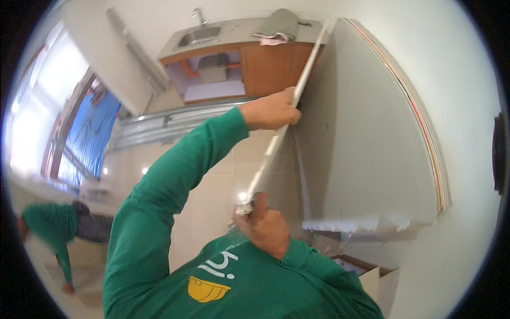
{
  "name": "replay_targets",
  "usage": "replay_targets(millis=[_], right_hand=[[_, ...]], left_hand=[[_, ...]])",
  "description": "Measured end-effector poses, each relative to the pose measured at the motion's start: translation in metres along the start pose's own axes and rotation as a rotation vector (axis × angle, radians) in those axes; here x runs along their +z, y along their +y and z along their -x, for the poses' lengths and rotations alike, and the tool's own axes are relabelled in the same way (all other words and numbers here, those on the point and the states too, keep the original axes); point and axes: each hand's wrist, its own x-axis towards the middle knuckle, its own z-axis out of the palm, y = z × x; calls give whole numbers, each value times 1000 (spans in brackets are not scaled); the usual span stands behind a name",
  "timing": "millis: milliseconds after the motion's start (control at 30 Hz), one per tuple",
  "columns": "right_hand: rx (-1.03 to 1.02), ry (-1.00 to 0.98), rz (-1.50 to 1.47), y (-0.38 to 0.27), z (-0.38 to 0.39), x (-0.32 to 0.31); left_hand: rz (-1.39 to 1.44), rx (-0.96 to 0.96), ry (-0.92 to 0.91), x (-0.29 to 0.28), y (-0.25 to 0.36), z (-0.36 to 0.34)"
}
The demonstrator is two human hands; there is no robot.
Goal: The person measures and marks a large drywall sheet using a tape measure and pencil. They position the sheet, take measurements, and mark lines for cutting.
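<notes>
My left hand grips a long white edge, apparently that of a board seen almost edge-on, at its middle. My right hand holds the same edge at its near end, low in the centre. The edge runs from my chest up toward the back right. Just right of it, large grey boards lean upright in a stack against the white wall, with layered edges showing along their far side. Whether the held edge touches that stack I cannot tell. My fingertips are partly hidden.
Behind stands a sink counter with an open cabinet and folded cloth. Metal channels lie before it. A co-worker in green bends at lower left, near a window with blue sheeting. An open carton sits at lower right.
</notes>
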Motion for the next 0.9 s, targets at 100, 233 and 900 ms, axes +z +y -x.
replay_targets(millis=[100, 233, 900], right_hand=[[1, 14, 10, -32, -32, 40], [-62, 40, -55, -31, -49, 93], [-57, 19, -322, 97, -194, 15]], left_hand=[[-95, 43, -64, -40, -9, 24], [-159, 71, -54, -52, -61, 22], [-539, -88, 428, -27, -115, -9]])
